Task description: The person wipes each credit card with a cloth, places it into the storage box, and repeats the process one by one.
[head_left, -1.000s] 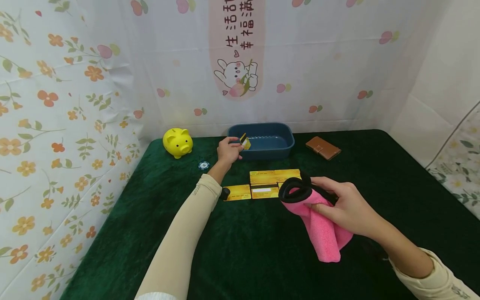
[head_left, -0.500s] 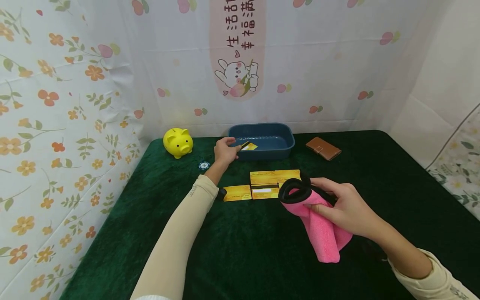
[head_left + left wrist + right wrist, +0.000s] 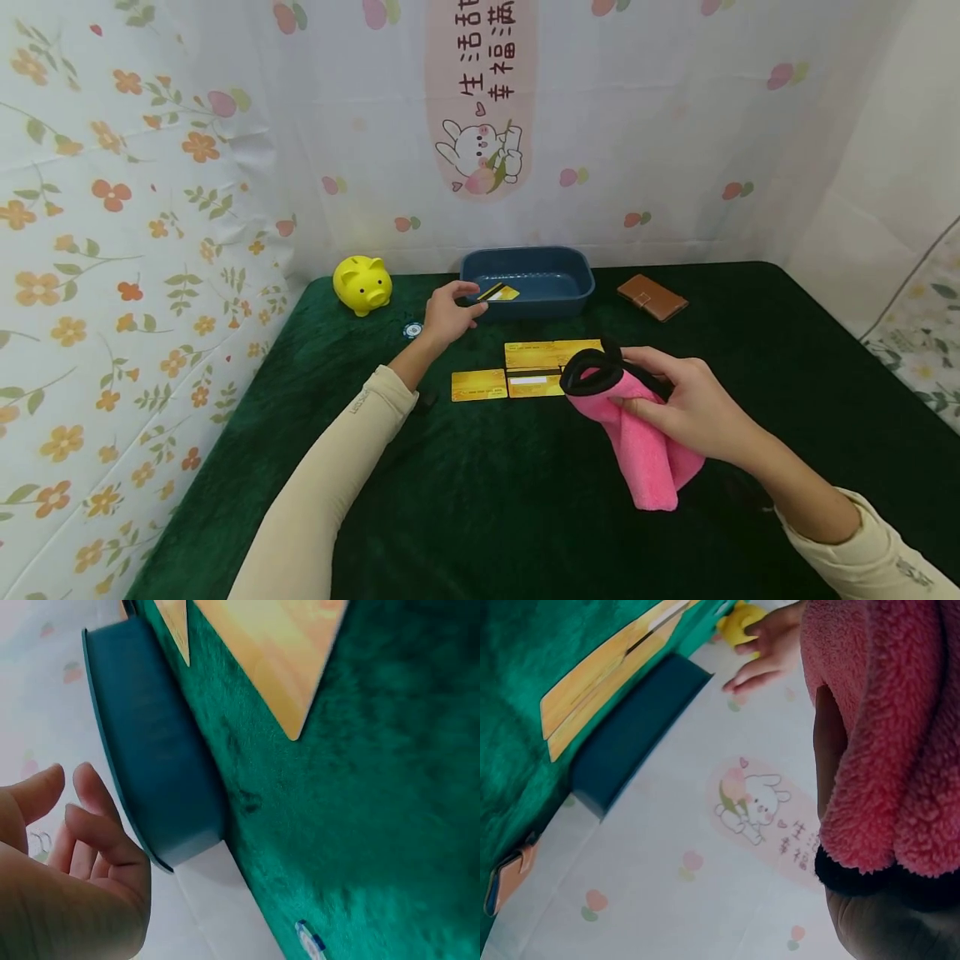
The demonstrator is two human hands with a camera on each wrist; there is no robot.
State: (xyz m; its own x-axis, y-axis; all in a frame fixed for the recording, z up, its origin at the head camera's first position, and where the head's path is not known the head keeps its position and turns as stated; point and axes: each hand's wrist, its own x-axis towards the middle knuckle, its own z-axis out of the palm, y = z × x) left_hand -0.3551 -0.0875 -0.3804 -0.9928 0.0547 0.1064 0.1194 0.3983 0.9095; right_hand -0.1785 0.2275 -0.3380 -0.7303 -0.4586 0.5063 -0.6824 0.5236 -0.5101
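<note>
My left hand (image 3: 450, 312) is at the left end of a blue tray (image 3: 532, 310), thumb and fingers spread apart with nothing between them. Just beyond its fingertips, a yellow card (image 3: 504, 292) with a black stripe lies inside the tray. In the left wrist view the same hand (image 3: 82, 855) shows a gap between thumb and forefinger beside the tray wall. My right hand (image 3: 693, 408) grips a folded pink cloth (image 3: 641, 458) with a black border, held over the table's right half. The fluffy cloth (image 3: 885, 735) hides much of that hand in the right wrist view.
Several yellow cards (image 3: 480, 385) lie in rows in front of the tray, partly covered by the cloth. A yellow piggy bank (image 3: 362, 285) and a blue-white poker chip (image 3: 412, 330) are at left. A brown wallet (image 3: 652, 297) lies at right on the green tablecloth (image 3: 480, 500).
My left hand has let go of the yellow card, which has gone down into the tray, and has drawn slightly back to the left. The right hand keeps hold of the cloth, nearly still.
</note>
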